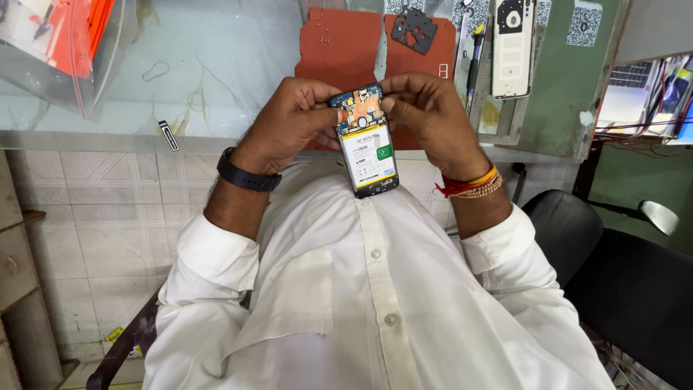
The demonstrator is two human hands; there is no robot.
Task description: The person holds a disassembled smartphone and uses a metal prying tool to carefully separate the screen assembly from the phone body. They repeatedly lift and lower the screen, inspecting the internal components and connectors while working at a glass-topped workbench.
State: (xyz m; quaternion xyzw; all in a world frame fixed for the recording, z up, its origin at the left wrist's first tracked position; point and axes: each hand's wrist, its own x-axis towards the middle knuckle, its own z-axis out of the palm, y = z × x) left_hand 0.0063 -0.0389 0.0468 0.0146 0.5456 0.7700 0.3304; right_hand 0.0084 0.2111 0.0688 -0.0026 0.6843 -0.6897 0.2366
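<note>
An opened phone with its back cover off shows a white battery and a blue and orange circuit board at its top end. My left hand grips its left side, thumb on the board's upper left corner. My right hand holds the right side, with a fingertip pressed near the board's upper right edge. The phone is held over my white shirt, just in front of the table edge. A black watch is on my left wrist, red and beaded bands on my right.
Two red mats lie on the glass table, a black perforated plate on one. A white phone back cover, a dark pen-like tool and a small black part lie nearby. A black chair stands at right.
</note>
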